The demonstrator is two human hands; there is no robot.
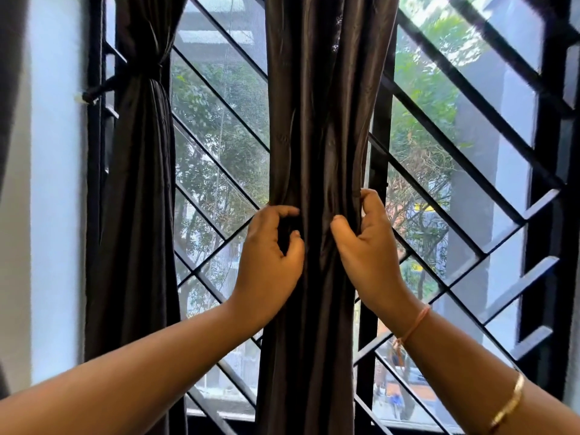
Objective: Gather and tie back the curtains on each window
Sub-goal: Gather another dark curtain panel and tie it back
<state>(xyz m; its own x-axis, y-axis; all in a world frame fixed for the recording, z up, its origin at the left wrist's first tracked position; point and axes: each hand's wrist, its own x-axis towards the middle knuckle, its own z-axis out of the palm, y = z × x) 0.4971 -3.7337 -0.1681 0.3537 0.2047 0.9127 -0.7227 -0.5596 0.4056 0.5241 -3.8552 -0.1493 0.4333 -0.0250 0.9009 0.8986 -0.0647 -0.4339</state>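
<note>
Curtains in view: two, both dark and glossy.
Centre curtain (317, 120): hangs straight down the middle of the window in front of the upright frame post. It is bunched into a narrow column of folds with no tie around it.
Left hand (270, 259): one, on the left edge of the centre curtain. Fingers and thumb are curled and pinch a fold of the cloth.
Right hand (370, 252): one, on the right edge at about the same height. The thumb lies on the front of the cloth and the fingers curl round behind the edge, gripping it.
Side curtain (138, 183): hangs at the left side of the window, well apart from the hands, cinched in at its upper part.
Tie-back (152, 69): one dark band around the side curtain, running left to a hook (83, 97).
Grille (455, 146): black bars, upright and diagonal, behind both curtains.
Wall (53, 183): pale, left of the window.
Right arm: one thread band (416, 323) at the wrist and one gold bangle (510, 401) further up the forearm.
Outside: trees (213, 105) beyond the mesh.
</note>
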